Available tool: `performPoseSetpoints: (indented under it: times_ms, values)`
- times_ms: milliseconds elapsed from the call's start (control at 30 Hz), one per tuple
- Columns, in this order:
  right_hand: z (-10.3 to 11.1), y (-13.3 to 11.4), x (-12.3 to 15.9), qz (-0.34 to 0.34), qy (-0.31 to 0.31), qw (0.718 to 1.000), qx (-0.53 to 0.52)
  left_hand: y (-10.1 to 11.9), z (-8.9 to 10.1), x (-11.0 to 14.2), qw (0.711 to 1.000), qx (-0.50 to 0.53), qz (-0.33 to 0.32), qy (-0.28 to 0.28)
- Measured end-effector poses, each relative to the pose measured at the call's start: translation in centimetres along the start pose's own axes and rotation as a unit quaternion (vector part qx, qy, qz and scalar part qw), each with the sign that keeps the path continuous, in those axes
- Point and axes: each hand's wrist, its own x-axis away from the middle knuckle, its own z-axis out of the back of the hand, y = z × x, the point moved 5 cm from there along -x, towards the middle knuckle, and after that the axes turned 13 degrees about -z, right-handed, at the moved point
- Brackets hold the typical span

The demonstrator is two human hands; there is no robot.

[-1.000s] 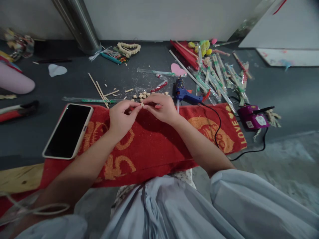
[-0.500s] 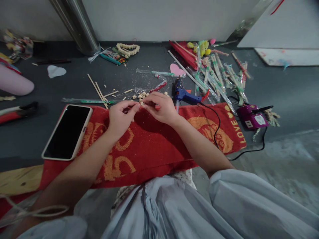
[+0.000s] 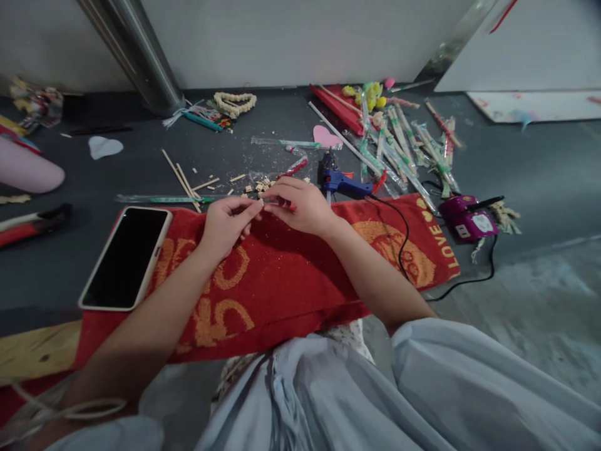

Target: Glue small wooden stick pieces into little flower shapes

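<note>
Pinching wooden piece (image 3: pixel 261 202) at far edge of red towel (image 3: pixel 295 275), steady left hand (image 3: pixel 221 227); right hand (image 3: pixel 303 207) slightly parted, hold unclear.

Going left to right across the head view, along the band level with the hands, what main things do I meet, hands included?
Red-and-black tool → phone → left hand → right hand → blue glue gun → purple box.
</note>
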Motion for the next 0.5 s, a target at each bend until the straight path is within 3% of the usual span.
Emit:
performPoseSetpoints:
  times_ms: [100,200,333,500]
  values:
    - [1.8,1.4,-0.5,-0.061,0.024,0.997,0.046,-0.1,0.1,-0.1,1.0,0.003,0.007,0.01]
    - [4.8,3.8,-0.7,-0.172,0.085,0.974,0.122,-0.2,0.2,-0.1,1.0,-0.005,0.011,0.011]
    - [7.9,6.9,-0.2,-0.288,0.069,0.937,0.187,-0.5,0.2,-0.2,1.0,-0.007,0.005,0.009]
    - [10.2,9.0,1.0,-0.343,0.054,0.908,0.236,-0.6,0.1,-0.2,1.0,0.001,0.006,0.009]
